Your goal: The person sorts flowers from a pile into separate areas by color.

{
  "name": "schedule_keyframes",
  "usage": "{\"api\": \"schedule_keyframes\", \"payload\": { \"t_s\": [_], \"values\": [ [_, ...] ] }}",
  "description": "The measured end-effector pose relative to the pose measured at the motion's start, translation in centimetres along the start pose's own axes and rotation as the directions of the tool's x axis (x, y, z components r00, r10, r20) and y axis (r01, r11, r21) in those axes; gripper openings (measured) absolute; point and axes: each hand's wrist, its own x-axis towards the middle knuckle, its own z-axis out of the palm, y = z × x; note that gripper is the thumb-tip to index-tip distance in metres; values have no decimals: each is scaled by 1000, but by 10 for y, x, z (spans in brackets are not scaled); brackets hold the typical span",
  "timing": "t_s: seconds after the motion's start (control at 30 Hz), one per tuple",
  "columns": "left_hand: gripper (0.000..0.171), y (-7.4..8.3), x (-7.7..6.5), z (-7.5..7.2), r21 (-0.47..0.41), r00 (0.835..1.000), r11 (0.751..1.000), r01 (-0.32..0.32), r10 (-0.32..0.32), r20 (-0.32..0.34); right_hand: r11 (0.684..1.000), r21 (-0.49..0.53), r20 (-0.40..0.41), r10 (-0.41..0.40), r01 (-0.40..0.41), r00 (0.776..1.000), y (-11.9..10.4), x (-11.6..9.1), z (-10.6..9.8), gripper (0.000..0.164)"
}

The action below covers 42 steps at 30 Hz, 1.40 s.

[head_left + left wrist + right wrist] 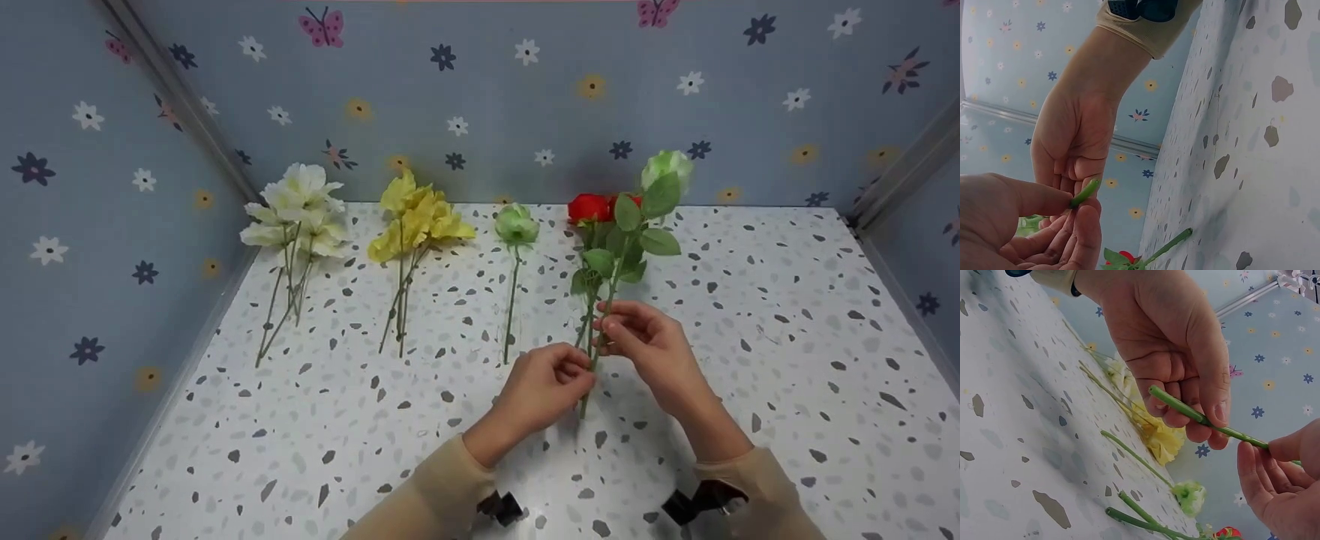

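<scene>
A light green artificial rose (pixel 666 171) with green leaves is held tilted above the table, its bloom pointing away from me. My left hand (pixel 546 382) pinches the lower stem near the cut end, between thumb and index finger, as the left wrist view shows. Higher up the same stem (pixel 1238 434), my right hand (pixel 649 349) holds it between thumb and fingers. Beneath it lie red roses (pixel 589 208), partly covered by the held flower's leaves. Left of my hands, another green rose (pixel 517 225) lies by itself on the table.
Yellow flowers (pixel 420 225) lie in a bunch left of the single green rose. White flowers (pixel 300 202) form another bunch at the far left. The speckled white tabletop (pixel 787 360) is bounded by blue, flower-patterned panels (pixel 495 90) at the back and sides.
</scene>
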Motion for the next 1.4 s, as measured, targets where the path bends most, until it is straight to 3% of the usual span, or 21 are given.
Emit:
{"api": "schedule_keyframes", "payload": {
  "t_s": [0.23,0.47,1.03,1.23,1.4],
  "values": [
    [10,1,-1,0,42,999,999,-25,26,-20,1000,0,-46,8,-8,999,1,0,3,41],
    [12,1,-1,0,28,1000,999,-19,19,-9,1000,-26,-85,2,-4,996,0,-1,4,40],
    [11,-1,1,-4,117,996,990,-80,83,-22,999,-51,-103,-6,0,995,1,-2,5,41],
    [14,-8,9,-17,154,992,982,-112,120,-48,995,-98,-79,-28,20,996,-2,0,-6,42],
    [17,-19,21,-39,142,987,987,-74,92,-128,988,-151,-81,-18,6,997,-2,2,-19,41]
  ]
}}
